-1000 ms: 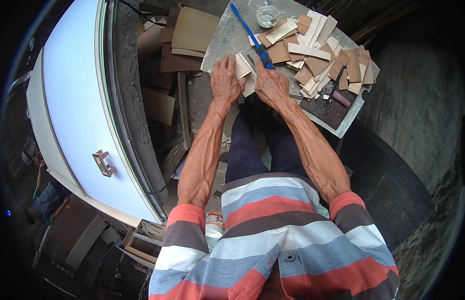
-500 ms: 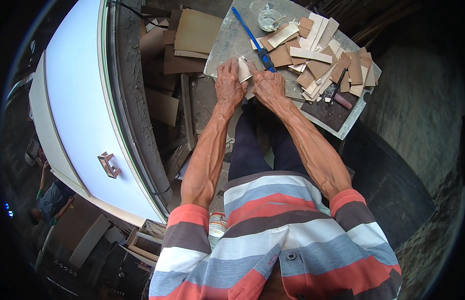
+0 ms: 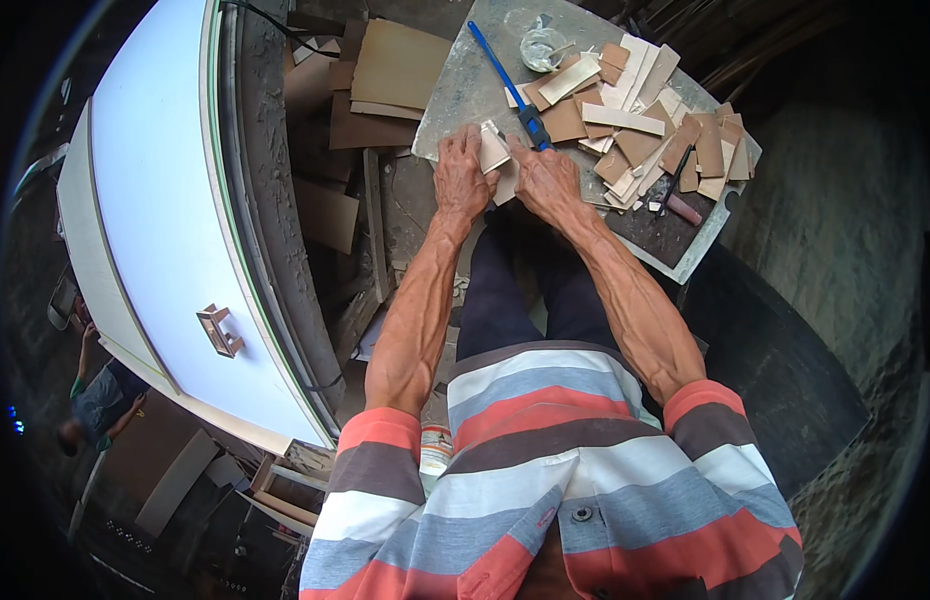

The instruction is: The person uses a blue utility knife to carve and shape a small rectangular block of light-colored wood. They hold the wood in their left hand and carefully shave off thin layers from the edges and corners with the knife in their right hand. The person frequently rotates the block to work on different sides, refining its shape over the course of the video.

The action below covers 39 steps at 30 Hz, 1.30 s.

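Pale rectangular wooden piece (image 3: 494, 150) lies between the two hands at the near edge of a worn grey worktable (image 3: 447, 110). Its long axis runs roughly away from the body, the far end leaning slightly left. The left hand (image 3: 463, 178) has its fingers bent along the piece's left edge, the thumb near its lower end, and appears closed on it. The right hand (image 3: 547, 180) reaches in from the other side, index fingertip close to the right edge; whether it pinches or only steadies, I cannot tell. Both hands are about equally near. A second pale strip (image 3: 506, 186) shows below, between the hands. Just beyond the right knuckles lies a blue caliper-like tool (image 3: 532, 122); farther out sit a clear bowl (image 3: 541, 50) and a heap of pale and brown wood offcuts (image 3: 640, 148).
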Each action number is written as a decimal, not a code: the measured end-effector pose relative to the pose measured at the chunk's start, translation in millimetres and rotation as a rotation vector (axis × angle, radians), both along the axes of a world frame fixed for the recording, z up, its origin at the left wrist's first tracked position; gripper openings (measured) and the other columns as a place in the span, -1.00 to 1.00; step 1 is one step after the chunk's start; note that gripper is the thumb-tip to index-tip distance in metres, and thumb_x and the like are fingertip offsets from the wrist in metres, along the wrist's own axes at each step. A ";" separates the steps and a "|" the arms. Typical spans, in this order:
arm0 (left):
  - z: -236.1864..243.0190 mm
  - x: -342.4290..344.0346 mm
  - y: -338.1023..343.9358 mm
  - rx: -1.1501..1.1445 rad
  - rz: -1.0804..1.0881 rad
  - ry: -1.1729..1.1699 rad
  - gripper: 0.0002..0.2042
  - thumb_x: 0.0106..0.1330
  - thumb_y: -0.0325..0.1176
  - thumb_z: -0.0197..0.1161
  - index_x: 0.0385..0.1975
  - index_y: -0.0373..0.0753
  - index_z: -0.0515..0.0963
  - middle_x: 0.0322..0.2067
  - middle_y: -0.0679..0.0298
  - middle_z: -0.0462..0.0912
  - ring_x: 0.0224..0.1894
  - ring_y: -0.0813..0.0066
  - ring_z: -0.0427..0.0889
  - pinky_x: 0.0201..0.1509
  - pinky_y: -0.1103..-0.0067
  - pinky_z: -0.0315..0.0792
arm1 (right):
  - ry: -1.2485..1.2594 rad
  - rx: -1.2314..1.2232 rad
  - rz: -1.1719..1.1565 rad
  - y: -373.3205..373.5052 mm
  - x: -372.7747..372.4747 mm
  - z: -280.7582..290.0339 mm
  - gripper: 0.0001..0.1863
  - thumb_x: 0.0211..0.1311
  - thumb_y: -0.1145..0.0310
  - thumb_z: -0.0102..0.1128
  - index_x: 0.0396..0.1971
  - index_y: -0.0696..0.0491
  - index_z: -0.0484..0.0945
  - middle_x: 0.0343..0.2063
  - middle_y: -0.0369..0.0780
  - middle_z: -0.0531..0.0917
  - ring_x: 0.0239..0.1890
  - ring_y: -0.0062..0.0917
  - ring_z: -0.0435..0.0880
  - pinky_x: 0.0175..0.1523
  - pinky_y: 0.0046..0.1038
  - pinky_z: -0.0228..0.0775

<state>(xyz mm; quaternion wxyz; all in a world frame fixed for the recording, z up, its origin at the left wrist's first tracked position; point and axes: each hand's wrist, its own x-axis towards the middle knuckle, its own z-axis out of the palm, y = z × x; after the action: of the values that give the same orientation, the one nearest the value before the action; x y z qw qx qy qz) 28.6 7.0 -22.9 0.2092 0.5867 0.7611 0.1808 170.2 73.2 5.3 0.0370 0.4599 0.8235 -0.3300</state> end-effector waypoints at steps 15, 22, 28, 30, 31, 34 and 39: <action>-2.4 1.5 4.6 0.035 0.006 -0.009 -0.25 -0.25 -0.51 0.45 0.11 -0.37 0.34 0.10 0.05 0.42 0.09 -0.02 0.38 0.14 0.32 0.38 | 0.079 0.103 -0.048 -14.9 -5.3 -28.0 -0.41 0.05 0.42 0.04 0.20 0.01 0.38 -0.51 -0.05 0.65 -0.50 -0.10 0.65 -0.39 -0.10 0.46; -4.4 -0.2 0.6 0.012 -0.007 -0.006 -0.24 -0.21 -0.48 0.45 0.13 -0.37 0.32 0.11 0.03 0.41 0.09 -0.02 0.37 0.14 0.32 0.38 | -0.014 0.069 0.013 -10.3 -12.7 -8.7 -0.47 0.11 0.39 0.03 0.16 0.09 0.41 -0.57 0.05 0.63 -0.49 -0.07 0.66 -0.37 -0.09 0.48; -3.2 -1.3 0.1 -0.006 -0.019 -0.022 -0.23 -0.22 -0.47 0.45 0.14 -0.37 0.31 0.13 0.03 0.39 0.08 -0.02 0.37 0.14 0.32 0.38 | -0.031 -0.032 -0.015 -0.4 -3.1 0.0 -0.48 0.10 0.40 0.01 0.14 0.07 0.42 -0.54 0.06 0.64 -0.47 -0.06 0.67 -0.37 -0.12 0.48; -4.1 -2.0 0.4 0.000 -0.019 -0.022 -0.22 -0.23 -0.47 0.46 0.14 -0.37 0.31 0.12 0.04 0.40 0.09 -0.02 0.37 0.14 0.32 0.38 | 0.077 0.050 -0.079 -7.9 2.4 -5.8 -0.48 0.09 0.40 0.01 0.14 0.05 0.42 -0.53 0.02 0.64 -0.47 -0.06 0.66 -0.38 -0.11 0.47; -2.5 -1.3 1.4 -0.005 -0.018 -0.022 -0.22 -0.24 -0.47 0.46 0.13 -0.37 0.31 0.11 0.04 0.40 0.08 -0.02 0.37 0.14 0.32 0.38 | 0.129 0.085 -0.114 -12.8 4.7 -6.4 -0.47 0.08 0.41 0.01 0.14 0.04 0.43 -0.52 0.01 0.65 -0.47 -0.06 0.66 -0.38 -0.11 0.47; 0.4 0.0 5.5 -0.006 -0.011 -0.020 -0.23 -0.26 -0.48 0.47 0.11 -0.37 0.32 0.09 0.05 0.42 0.08 -0.02 0.37 0.12 0.32 0.39 | 0.180 0.120 -0.164 -14.1 1.0 -9.6 -0.44 0.03 0.41 0.03 0.15 0.01 0.43 -0.52 -0.04 0.65 -0.48 -0.06 0.65 -0.38 -0.11 0.46; -1.1 1.1 3.0 0.037 0.003 -0.008 -0.25 -0.28 -0.50 0.47 0.08 -0.36 0.33 0.07 0.06 0.43 0.05 -0.02 0.38 0.10 0.32 0.39 | 0.093 0.102 -0.103 -9.1 -2.6 -13.9 -0.42 0.01 0.41 0.06 0.16 -0.01 0.43 -0.53 -0.06 0.65 -0.51 -0.08 0.65 -0.40 -0.11 0.45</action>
<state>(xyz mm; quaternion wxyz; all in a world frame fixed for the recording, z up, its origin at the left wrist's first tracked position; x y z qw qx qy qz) 29.7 10.0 -24.0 0.2011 0.5886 0.7577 0.1974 167.7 64.1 -8.5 -0.0418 0.4870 0.8153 -0.3103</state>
